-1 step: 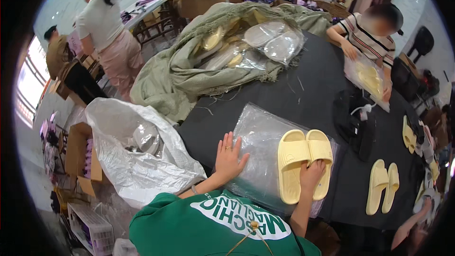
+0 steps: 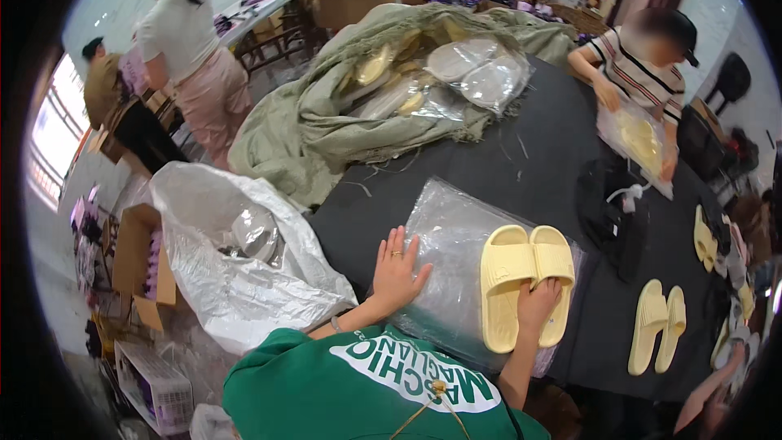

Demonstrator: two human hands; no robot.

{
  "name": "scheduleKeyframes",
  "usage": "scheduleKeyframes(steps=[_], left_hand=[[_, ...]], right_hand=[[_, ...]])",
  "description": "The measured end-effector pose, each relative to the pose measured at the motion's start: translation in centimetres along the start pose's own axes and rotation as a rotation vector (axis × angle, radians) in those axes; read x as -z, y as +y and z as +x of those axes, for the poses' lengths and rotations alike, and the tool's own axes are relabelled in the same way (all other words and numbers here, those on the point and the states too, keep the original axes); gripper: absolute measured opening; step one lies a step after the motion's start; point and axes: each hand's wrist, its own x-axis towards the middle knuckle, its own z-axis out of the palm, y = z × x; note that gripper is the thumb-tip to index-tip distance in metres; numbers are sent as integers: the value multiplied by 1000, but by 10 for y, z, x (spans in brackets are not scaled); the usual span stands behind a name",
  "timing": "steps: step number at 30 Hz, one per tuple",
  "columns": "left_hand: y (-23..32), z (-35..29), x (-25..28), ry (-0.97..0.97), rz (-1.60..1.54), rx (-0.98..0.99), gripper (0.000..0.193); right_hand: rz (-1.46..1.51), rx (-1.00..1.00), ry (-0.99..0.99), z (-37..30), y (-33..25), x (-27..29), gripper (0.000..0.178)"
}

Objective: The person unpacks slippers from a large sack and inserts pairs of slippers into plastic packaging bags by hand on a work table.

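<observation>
A pair of pale yellow slide slippers [image 2: 511,265] rests on a stack of clear plastic bags [image 2: 446,232], toes pointing away from me. My right hand [image 2: 538,303] has its fingers tucked under the strap of the right slipper, apparently gripping the pair near its inner edges; the fingertips are hidden. Flat on the left edge of the bags lies my left hand [image 2: 397,273], fingers spread, a ring on one of them, holding nothing. To the right, a second pair of yellow slippers [image 2: 649,326] stands on the dark tabletop [image 2: 481,165].
A green woven sack [image 2: 285,134] with bagged slippers [image 2: 481,73] sits across the table. On my left is a white sack [image 2: 244,301]. Opposite, a co-worker [image 2: 643,73] handles bagged yellow slippers [image 2: 635,134]. A black bag [image 2: 607,220] lies between us.
The view has shifted very slightly. My hands and the slippers keep the same places on the bags, and the co-worker's head has turned a little.
</observation>
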Motion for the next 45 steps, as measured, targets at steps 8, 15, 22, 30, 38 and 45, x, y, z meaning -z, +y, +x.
scheduleKeyframes(steps=[8,15,22,30,38,45], left_hand=[[-6,9,0,53,-162,81,69],[-26,70,12,-253,-351,447,69],[-33,81,5,-325,-391,258,50],[-8,123,8,-143,-1019,193,30],[-57,153,-57,-195,-903,203,25],[-87,157,-53,-341,-1087,361,22]], right_hand=[[3,61,87,-2,5,3,39],[38,23,-2,-5,6,8,39],[63,42,25,3,0,3,36],[253,162,251,37,-17,54,43],[157,156,-31,48,-55,-35,38],[326,59,177,-5,-19,71,31]])
